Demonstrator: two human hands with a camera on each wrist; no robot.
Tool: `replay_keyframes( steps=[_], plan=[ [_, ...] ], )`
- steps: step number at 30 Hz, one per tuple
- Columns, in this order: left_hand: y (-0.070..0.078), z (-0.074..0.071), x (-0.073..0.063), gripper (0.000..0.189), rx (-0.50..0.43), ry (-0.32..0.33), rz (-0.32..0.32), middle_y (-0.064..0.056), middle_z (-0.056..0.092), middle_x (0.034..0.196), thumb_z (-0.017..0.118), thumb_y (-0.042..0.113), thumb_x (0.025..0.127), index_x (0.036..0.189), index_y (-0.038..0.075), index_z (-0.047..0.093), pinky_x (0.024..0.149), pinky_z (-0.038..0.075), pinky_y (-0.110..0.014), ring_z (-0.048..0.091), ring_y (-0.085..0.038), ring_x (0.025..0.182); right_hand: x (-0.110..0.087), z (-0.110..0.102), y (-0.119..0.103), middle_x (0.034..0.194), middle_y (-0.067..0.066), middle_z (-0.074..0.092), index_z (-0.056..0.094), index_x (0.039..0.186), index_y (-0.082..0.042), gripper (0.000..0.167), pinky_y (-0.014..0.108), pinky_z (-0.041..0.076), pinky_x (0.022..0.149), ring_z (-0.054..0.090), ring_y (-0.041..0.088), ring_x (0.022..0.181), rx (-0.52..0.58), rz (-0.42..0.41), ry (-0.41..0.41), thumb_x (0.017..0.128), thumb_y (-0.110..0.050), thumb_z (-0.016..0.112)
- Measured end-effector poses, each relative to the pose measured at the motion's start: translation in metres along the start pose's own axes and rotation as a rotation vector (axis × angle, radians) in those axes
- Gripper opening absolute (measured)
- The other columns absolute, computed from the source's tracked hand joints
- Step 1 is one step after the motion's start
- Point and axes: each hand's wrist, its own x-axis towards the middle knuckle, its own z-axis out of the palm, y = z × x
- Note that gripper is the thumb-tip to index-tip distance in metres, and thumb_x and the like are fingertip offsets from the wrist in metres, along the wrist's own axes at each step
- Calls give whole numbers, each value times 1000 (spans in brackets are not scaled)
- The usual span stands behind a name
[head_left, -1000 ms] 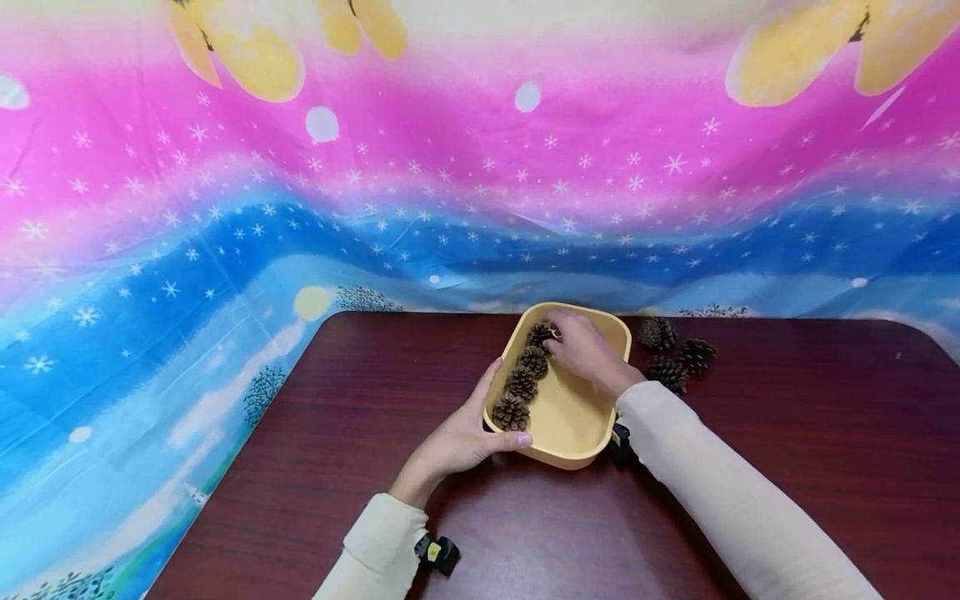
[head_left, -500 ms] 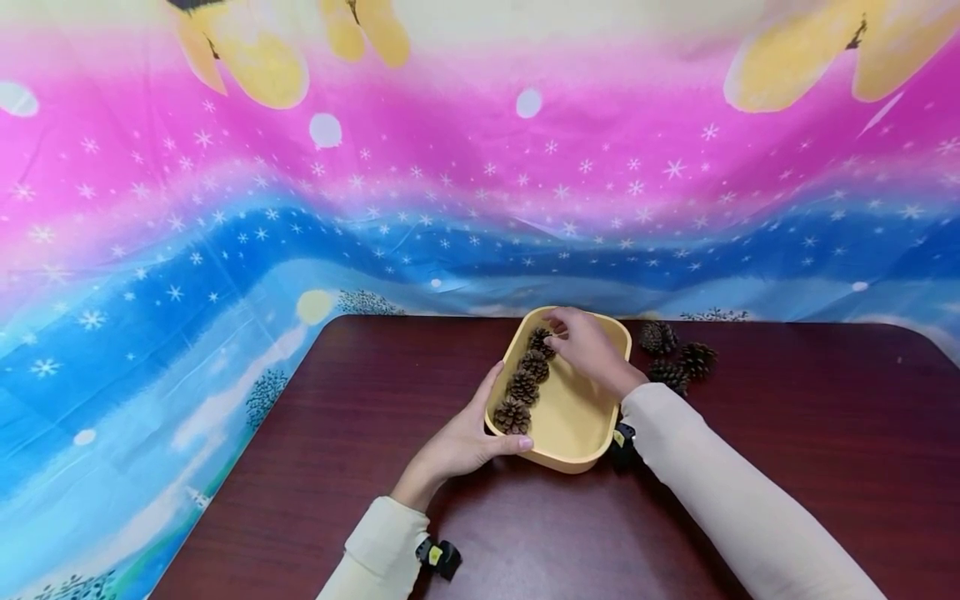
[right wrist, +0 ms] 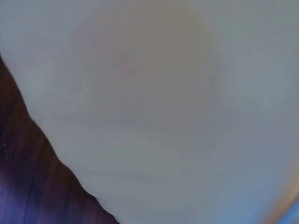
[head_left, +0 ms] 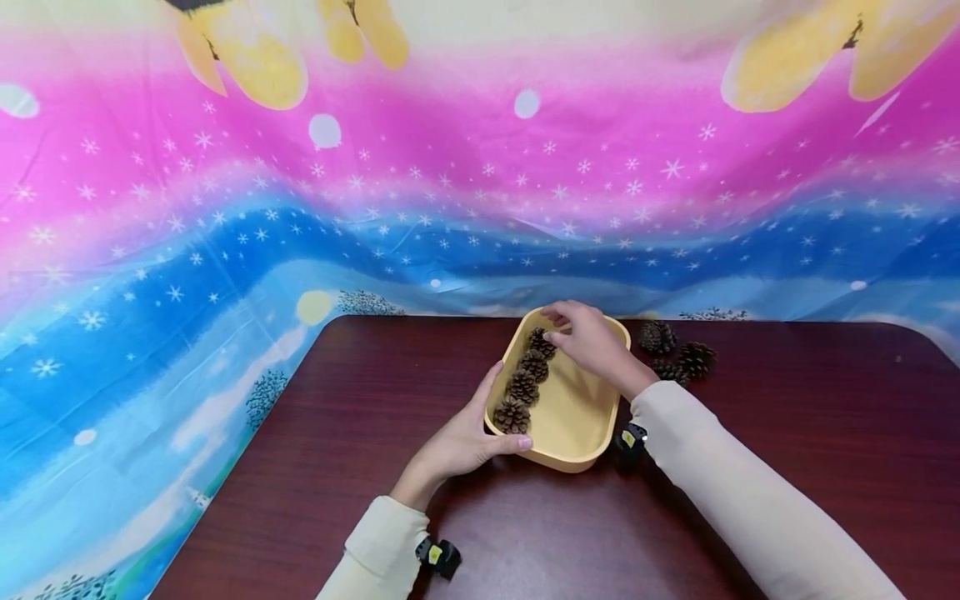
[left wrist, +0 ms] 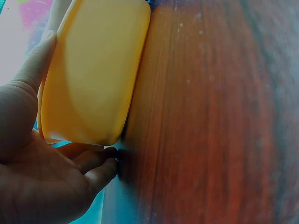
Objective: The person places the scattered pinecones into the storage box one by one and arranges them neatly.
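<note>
A yellow rectangular box [head_left: 573, 417] stands on the table, with several brown pine cones [head_left: 522, 386] in a row along its left inner wall. My left hand [head_left: 465, 437] grips the near left corner, thumb on the front rim and fingers along the left side. In the left wrist view, the box's outer wall [left wrist: 98, 70] lies between thumb and fingers. My right hand [head_left: 588, 337] is over the far end, fingers loosely bent and thumb apart from them, right at the farthest pine cone [head_left: 538, 340]. A pale sleeve [right wrist: 149, 112] hides the hand in the right wrist view.
Several loose pine cones [head_left: 697, 358] lie on the dark red-brown table [head_left: 810, 433], just right of the box. A printed pink and blue cloth [head_left: 480, 208] hangs behind the table's far edge. Black wrist cameras [head_left: 438, 557] sit at both cuffs.
My right hand has lifted slightly from the farthest pine cone and drawn back a little to the right, its fingers spreading. The left hand and the box stay in place.
</note>
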Motion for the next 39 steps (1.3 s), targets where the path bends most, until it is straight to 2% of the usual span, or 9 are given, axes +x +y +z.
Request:
replay_keyframes(
  steps=[10, 17, 24, 39],
  plan=[
    [0, -1, 1, 116, 11, -1, -3, -10, 28, 172, 86, 38, 88, 169, 37, 3, 126, 29, -54, 40, -29, 151, -8, -10, -11, 138, 23, 64, 63, 139, 0, 41, 54, 57, 101, 64, 42, 124, -12, -29, 2, 100, -8, 69],
    [0, -1, 2, 116, 11, -3, 12, -9, 28, 172, 85, 36, 88, 170, 29, 3, 126, 30, -53, 40, -29, 150, -14, -15, -14, 138, 23, 63, 64, 138, 1, 41, 54, 57, 101, 63, 42, 124, 6, -45, 13, 99, -6, 70],
    [2, 0, 0, 115, 5, -1, 8, -10, 29, 172, 86, 33, 88, 170, 34, 5, 126, 29, -54, 41, -30, 150, -23, -20, -13, 136, 21, 64, 65, 137, 1, 41, 54, 57, 100, 64, 42, 123, 0, -61, 36, 98, -8, 72],
    [0, -1, 0, 116, 16, 2, -2, -9, 29, 172, 85, 36, 88, 170, 31, 3, 126, 29, -57, 39, -31, 151, -40, -33, -11, 136, 23, 65, 65, 136, 2, 40, 56, 57, 98, 65, 44, 120, -28, -96, 66, 98, -7, 72]
  ],
)
